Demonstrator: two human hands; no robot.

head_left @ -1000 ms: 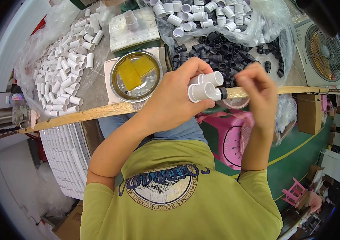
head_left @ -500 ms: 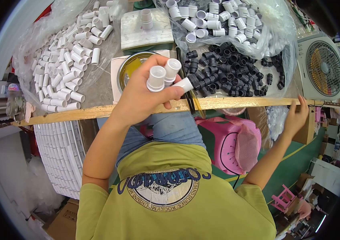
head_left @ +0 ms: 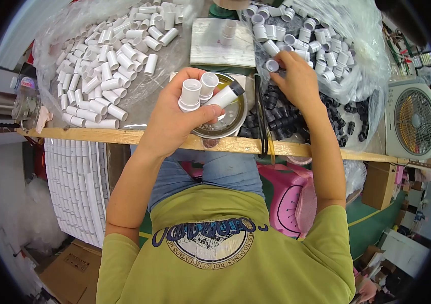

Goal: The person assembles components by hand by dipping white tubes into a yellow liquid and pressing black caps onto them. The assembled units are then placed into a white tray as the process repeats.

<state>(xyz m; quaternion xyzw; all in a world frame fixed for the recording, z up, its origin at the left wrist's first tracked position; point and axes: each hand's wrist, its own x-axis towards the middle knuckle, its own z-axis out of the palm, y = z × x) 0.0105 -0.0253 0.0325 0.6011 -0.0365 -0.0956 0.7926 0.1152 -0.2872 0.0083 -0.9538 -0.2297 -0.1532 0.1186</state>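
Note:
My left hand (head_left: 175, 114) is closed around several pipe fittings above a round metal dish (head_left: 240, 114). Two are white flanged pipe fittings (head_left: 190, 95), standing side by side at the fingers. Under the thumb lies a white pipe piece (head_left: 220, 100) with a black fitting (head_left: 236, 88) on its far end. My right hand (head_left: 299, 83) reaches to the near edge of the white fittings pile (head_left: 327, 48). Its thumb and fingers close about one white pipe fitting (head_left: 272, 66); its palm side is hidden.
White pipe pieces (head_left: 111, 83) lie heaped on plastic at left. Black fittings (head_left: 281, 124) are piled under my right forearm. A metal-topped block (head_left: 220, 50) with a white fitting (head_left: 229, 31) stands behind the dish. A fan (head_left: 413, 121) stands right; a wooden strip (head_left: 139, 136) edges the bench.
My right hand has left the bench edge at far right and reached the white fittings pile. My left hand still holds its fittings; the pipe piece's black end now sits apart from the black pile.

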